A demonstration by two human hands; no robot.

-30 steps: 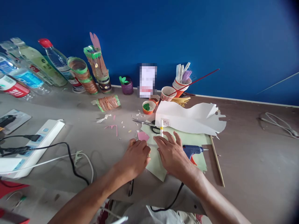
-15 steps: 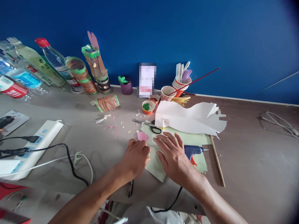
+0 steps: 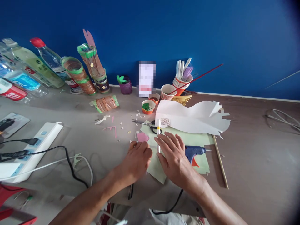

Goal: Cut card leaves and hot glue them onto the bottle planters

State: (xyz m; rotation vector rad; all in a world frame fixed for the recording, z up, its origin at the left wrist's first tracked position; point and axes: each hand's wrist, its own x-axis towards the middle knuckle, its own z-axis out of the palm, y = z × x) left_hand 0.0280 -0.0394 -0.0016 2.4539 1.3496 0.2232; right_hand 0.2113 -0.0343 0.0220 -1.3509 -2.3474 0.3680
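The left hand [image 3: 140, 159] is curled, its fingers folded toward the palm; whether anything small is pinched inside cannot be told. The right hand [image 3: 172, 154] is palm down, fingers extended and slightly parted above a white stick with a yellow band [image 3: 158, 127]. The stick passes under the index finger; whether the two touch is unclear.

Just beyond the left hand lies a piece of pink paper [image 3: 142, 137], loose. A pale green sheet [image 3: 156, 171] extends beneath the right hand, with a blue glue gun [image 3: 193, 151] on it. Farther out are scissors [image 3: 140, 122], a torn-edged white sheet [image 3: 194, 114] and a small cup of green paint [image 3: 148, 108].

Stage of work, as judged: some cutting is done, since pink offcuts [image 3: 114, 129] and small chips litter the worktop [image 3: 253, 153]. At the back, an upright wrapped cylinder bearing pink ears [image 3: 92, 64] appears largely assembled; a shorter wrapped cylinder [image 3: 106, 103] lies on its side, with no pink part visible on it. Joining the loose pink paper to anything seems to remain, and much of the green sheet appears unused.
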